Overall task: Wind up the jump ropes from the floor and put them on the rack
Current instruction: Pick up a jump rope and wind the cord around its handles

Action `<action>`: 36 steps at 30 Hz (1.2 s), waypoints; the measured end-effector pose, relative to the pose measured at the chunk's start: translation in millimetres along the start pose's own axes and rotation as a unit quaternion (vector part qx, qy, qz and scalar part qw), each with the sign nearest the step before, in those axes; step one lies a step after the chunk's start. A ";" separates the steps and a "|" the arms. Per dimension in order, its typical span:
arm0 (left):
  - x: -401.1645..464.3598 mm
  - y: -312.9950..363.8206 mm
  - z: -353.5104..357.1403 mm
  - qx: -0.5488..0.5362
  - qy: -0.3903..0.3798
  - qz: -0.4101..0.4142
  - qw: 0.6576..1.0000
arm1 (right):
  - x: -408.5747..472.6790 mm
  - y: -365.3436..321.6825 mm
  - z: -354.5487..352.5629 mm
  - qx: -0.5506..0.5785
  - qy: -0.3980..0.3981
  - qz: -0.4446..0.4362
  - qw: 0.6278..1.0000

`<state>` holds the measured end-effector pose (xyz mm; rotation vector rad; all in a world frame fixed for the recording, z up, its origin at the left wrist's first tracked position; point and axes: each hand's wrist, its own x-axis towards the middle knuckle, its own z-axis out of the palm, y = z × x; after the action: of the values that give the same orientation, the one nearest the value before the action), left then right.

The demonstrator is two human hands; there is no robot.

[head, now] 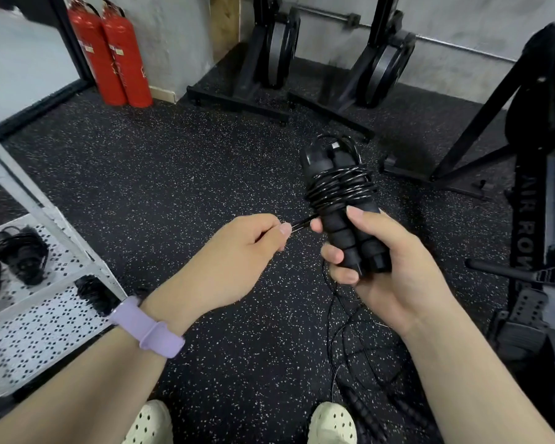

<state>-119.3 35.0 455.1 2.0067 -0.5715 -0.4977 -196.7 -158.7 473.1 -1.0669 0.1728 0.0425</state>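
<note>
While the right hand (388, 267) grips the two black handles (350, 238) side by side right of centre, fingers curled round their lower ends, the left hand (237, 251) just beside it pinches the thin black cord (302, 223) between thumb and fingertips, drawn taut toward the handles. Cord is already coiled in a tight band (340, 187) round the upper part of the handles, and more loose cord (340, 331) trails down from the hands to the floor at the lower middle of the frame, where another rope's handles (366, 415) seem to lie by the shoes (332, 421). To do this well, I judge the left hand should keep light tension and lay each turn next to the last, letting the slack feed without snagging. The white rack (45, 312) stands at the lower left, with wound ropes (23, 254) on its shelves.
</note>
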 end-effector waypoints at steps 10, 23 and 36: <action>-1.9 -8.6 1.4 0.066 0.030 0.023 0.997 | 3.2 5.8 -6.3 -0.202 0.037 -0.005 0.979; -0.8 -21.0 1.7 0.323 0.002 -0.040 0.945 | 12.1 24.2 -6.4 -0.327 0.163 -0.058 0.929; 0.0 -21.0 -6.5 0.364 0.064 -0.007 0.929 | 15.2 11.3 -47.7 -0.387 0.310 -0.054 0.867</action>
<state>-111.7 48.5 439.5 2.7222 -0.7312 -0.1580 -188.8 -195.6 438.4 -1.8736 0.7235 -0.3706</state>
